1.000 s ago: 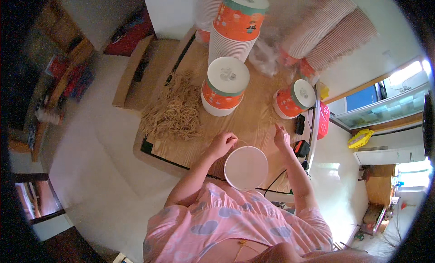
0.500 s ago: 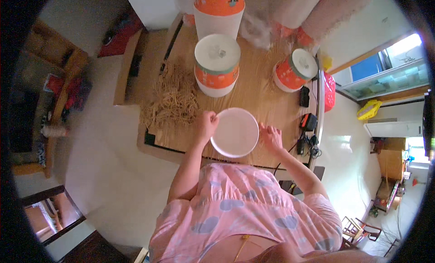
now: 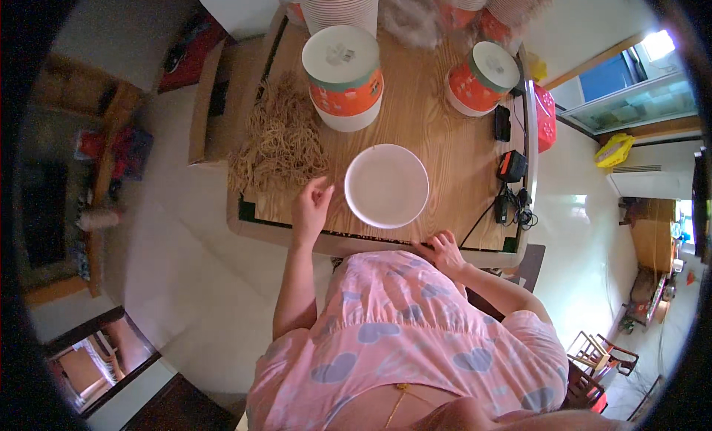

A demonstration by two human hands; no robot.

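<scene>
Round white plastic lid (image 3: 386, 185): flat on wooden worktop (image 3: 445, 145), plain, unmarked. Left hand (image 3: 311, 206) just beside, fingers loosely open, holding nothing. Right hand (image 3: 443, 251) curled on worktop edge.

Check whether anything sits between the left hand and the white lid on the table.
Nothing visible does. The left hand hovers open just left of the white lid, with only bare table between them. The rubber bands lie behind the hand, off that line. The right hand rests at the table's near edge.
</scene>
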